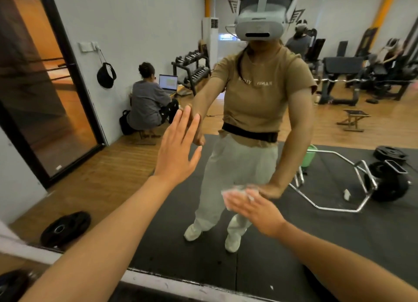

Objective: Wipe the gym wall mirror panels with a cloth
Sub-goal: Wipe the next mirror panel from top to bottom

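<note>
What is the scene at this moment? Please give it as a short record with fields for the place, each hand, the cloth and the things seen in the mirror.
place: gym, in front of the wall mirror
left hand: fingers straight, flat against the mirror
right hand: fingers straight, pressing the cloth on the glass
cloth: white, blurred, under the right fingers
reflected floor: hex bar, green bucket
reflected background: seated person at a laptop, dumbbell rack

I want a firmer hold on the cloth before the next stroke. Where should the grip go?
The white cloth lies flat between the right hand and the mirror, blurred. Probably pinch the edge sticking out past the fingertips, on the hand's left, coming along the glass, since only that part shows.
</note>
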A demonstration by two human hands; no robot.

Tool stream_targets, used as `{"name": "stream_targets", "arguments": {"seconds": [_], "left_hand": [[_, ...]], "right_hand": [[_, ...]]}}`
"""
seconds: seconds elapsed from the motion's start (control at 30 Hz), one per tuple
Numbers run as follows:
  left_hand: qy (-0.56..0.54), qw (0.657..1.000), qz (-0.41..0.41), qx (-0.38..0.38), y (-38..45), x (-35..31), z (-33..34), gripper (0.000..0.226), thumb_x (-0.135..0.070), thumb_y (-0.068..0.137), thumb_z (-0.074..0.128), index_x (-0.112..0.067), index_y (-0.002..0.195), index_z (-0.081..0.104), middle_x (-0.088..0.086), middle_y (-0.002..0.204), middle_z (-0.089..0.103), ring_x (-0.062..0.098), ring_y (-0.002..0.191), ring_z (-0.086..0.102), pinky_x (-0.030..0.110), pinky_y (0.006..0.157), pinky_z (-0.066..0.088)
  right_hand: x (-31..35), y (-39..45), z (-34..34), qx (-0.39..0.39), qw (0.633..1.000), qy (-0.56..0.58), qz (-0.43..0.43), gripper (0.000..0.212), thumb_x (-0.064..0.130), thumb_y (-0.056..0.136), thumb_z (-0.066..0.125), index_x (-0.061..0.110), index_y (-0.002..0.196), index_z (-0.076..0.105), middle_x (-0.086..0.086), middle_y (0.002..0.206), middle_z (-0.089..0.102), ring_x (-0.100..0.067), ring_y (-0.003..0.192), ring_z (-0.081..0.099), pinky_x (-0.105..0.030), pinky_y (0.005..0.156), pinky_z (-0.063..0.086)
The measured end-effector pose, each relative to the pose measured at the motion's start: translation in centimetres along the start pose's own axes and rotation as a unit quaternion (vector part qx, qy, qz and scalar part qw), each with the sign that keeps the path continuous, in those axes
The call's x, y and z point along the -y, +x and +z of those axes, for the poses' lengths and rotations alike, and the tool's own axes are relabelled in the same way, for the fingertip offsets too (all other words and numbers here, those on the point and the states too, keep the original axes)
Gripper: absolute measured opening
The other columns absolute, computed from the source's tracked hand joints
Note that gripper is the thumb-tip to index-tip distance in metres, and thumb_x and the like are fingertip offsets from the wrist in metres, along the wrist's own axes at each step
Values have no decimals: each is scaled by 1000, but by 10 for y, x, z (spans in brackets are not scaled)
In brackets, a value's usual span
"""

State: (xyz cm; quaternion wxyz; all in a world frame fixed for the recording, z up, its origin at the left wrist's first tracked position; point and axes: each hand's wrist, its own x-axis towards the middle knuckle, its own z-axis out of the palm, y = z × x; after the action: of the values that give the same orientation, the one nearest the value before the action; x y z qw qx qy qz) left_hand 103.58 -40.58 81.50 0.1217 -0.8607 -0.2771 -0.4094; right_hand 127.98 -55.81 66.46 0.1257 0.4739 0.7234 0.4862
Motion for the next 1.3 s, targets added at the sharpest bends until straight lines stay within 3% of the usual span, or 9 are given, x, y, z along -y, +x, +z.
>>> {"name": "stream_targets", "arguments": {"seconds": [0.1,0.27,0.37,0.57,0.67,0.8,0.93,1.07,1.3], "left_hand": [[28,999,30,4,-1,9,-3,76,-26,95,59,-12,158,18,10,166,3,24,153,-1,35,121,11],[99,990,96,-9,1,25,-8,67,-31,98,52,-12,157,24,12,165,11,26,153,9,45,123,13],[112,985,134,-7,2,35,-11,66,-31,98,51,-12,156,26,13,164,14,28,152,12,45,123,14],[143,964,226,-20,12,61,-21,60,-28,100,46,-17,156,27,9,164,17,25,152,16,43,123,17],[154,951,266,-23,16,74,-22,61,-23,99,45,-18,157,25,9,164,17,23,152,16,42,122,19],[162,935,315,-30,23,89,-26,62,-13,97,44,-17,156,28,8,163,21,23,151,20,41,120,24],[170,917,359,-36,32,99,-30,60,-10,96,41,-15,155,31,6,163,23,22,150,23,40,119,25],[168,913,370,-46,33,104,-27,62,-11,95,46,-15,155,32,6,163,23,21,150,22,39,120,23],[56,963,239,-107,9,107,-30,58,-14,94,55,-10,150,40,9,160,28,25,149,25,41,122,14]], "right_hand": [[17,-19,8,134,989,7,-65,119,36,71,72,12,156,-8,-7,165,-11,-27,151,-9,-48,121,-13],[-41,38,-24,-87,995,35,47,84,6,82,42,11,157,5,-9,165,-6,-24,152,-6,-47,123,-5],[-104,93,-77,-206,938,160,227,70,-5,83,35,11,151,35,-8,160,25,-22,151,17,-50,121,13],[-140,153,-113,-316,831,172,425,56,-5,95,48,6,149,38,-15,158,29,-30,149,19,-54,121,10],[-85,146,-82,-271,870,164,378,58,-1,95,39,10,151,32,-11,160,25,-23,152,11,-51,122,7],[13,97,-26,-65,992,34,99,89,5,78,42,14,158,4,-7,166,-7,-24,153,-3,-49,122,-7],[35,79,-20,64,998,4,4,106,16,71,58,15,158,-4,-2,166,-9,-20,153,-7,-45,122,-11],[-15,110,-48,-75,986,65,131,84,-1,83,44,15,158,11,-2,166,-1,-19,153,3,-43,124,-1],[-95,176,-111,-282,855,171,401,61,-9,90,53,4,148,38,-16,157,31,-29,149,21,-55,121,13]]}}
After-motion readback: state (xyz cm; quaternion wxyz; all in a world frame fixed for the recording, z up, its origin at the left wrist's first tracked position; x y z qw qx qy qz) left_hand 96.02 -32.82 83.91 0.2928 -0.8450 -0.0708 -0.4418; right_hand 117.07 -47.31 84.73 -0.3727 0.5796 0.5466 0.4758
